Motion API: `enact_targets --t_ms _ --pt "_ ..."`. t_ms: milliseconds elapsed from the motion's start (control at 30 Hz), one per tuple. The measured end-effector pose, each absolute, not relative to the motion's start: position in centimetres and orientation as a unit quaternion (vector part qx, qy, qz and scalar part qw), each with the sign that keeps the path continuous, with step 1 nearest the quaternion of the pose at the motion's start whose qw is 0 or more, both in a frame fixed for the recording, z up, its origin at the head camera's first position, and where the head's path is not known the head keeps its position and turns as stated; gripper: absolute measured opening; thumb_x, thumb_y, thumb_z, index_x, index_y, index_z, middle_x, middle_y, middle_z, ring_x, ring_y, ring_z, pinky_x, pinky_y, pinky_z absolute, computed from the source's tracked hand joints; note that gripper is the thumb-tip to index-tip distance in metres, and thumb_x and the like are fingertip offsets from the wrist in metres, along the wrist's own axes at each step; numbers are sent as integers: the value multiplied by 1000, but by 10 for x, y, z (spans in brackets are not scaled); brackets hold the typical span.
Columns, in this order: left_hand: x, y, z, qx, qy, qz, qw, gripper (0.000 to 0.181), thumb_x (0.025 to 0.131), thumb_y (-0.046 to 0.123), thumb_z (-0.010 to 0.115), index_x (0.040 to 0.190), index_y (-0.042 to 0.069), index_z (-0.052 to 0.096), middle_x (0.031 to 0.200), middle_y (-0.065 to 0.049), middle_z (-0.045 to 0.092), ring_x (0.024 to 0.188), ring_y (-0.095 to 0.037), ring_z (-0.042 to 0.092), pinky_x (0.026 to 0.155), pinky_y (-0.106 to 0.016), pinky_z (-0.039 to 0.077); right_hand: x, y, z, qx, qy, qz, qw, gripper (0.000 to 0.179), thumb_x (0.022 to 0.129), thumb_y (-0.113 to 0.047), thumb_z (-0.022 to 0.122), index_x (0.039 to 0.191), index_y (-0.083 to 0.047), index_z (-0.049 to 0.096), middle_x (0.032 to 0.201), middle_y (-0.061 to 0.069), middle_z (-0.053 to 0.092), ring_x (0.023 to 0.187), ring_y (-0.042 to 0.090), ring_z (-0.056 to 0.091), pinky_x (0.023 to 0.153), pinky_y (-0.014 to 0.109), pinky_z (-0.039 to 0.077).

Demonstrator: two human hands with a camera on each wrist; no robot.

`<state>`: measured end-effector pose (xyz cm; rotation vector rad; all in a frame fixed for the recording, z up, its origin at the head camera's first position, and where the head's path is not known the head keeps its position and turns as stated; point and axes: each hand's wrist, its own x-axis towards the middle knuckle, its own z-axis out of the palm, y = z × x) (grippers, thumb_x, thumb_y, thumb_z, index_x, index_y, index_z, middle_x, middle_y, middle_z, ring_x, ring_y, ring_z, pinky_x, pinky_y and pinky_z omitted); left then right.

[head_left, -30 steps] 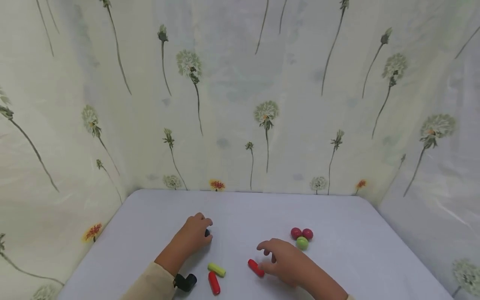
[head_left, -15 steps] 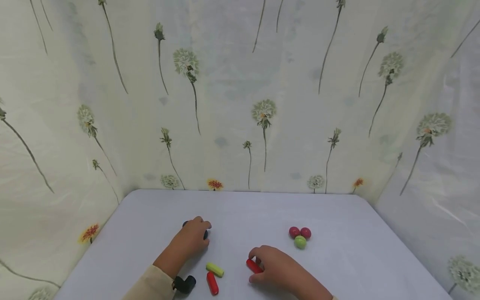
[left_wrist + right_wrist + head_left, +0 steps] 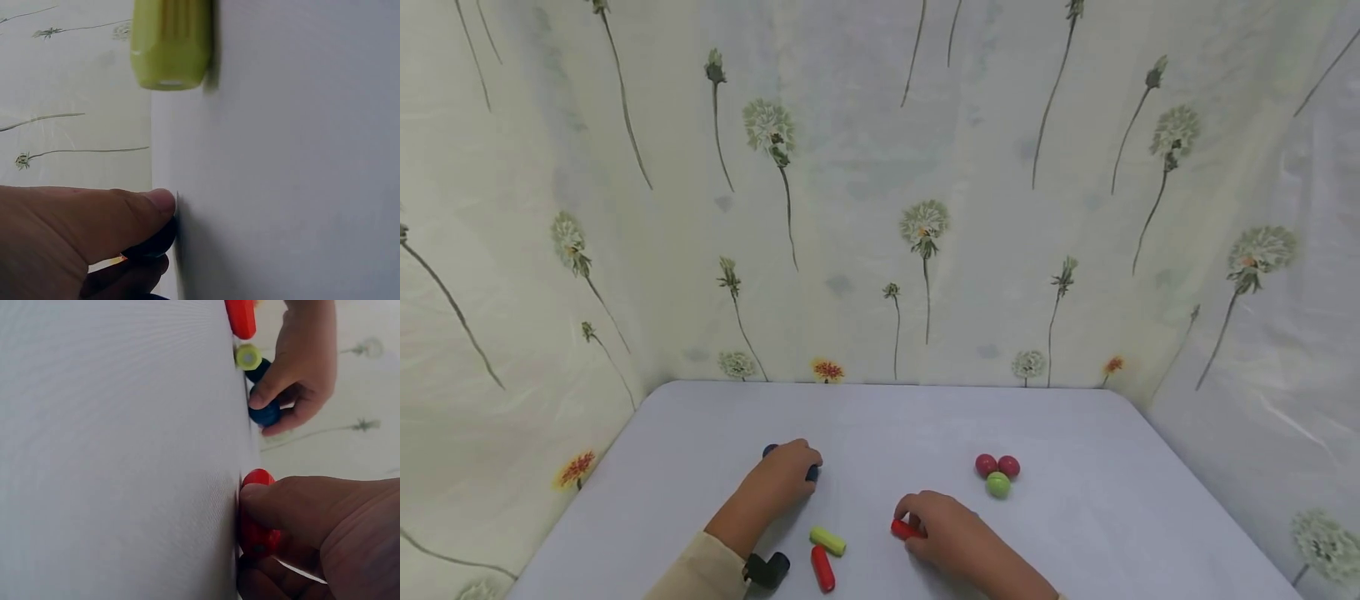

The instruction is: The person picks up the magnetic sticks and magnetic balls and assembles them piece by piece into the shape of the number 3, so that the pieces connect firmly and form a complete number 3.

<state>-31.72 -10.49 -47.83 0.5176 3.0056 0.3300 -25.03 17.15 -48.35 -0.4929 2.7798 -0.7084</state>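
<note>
In the head view my left hand [image 3: 781, 482] is low over the left part of the table. Its thumb and fingers pinch a dark blue ball [image 3: 812, 473], which shows more plainly in the right wrist view as a blue ball [image 3: 265, 411]. Another dark blue ball [image 3: 770, 450] lies just behind that hand, partly hidden by it. To the right, my right hand [image 3: 946, 533] grips a short red cylinder with rounded ends [image 3: 904, 529]. From the right wrist, the thumb presses along the side of this red cylinder [image 3: 253, 531], close to the table.
Between the hands lie a yellow-green cylinder [image 3: 827, 540] and a second red cylinder [image 3: 822, 568], end to side. Two red balls [image 3: 986, 465] and a green ball [image 3: 997, 484] sit clustered right of centre on the white table [image 3: 1075, 517]. A flowered curtain [image 3: 850, 208] surrounds the table.
My right hand has come down and left onto the red cylinder, its fingers closing round it. The left hand has shifted slightly, and the dark blue ball behind it has come into sight.
</note>
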Motion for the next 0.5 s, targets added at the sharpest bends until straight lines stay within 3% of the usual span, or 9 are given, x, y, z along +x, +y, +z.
enact_targets --t_ms 300,500 --pt "-320 -97 -478 151 976 133 80 36 90 20 83 125 13 74 124 -6 67 124 -27 62 108 -48 50 -251 173 -483 -149 942 -276 118 19 88 -15 83 105 -21 76 90 -9 66 86 14 60 82 41 59" --pt "-320 -93 -479 159 974 136 86 36 90 20 84 125 14 74 124 -5 68 124 -26 62 108 -48 50 -256 173 -484 -128 941 -292 116 19 87 -16 84 104 -20 76 91 -6 66 87 17 60 84 44 59"
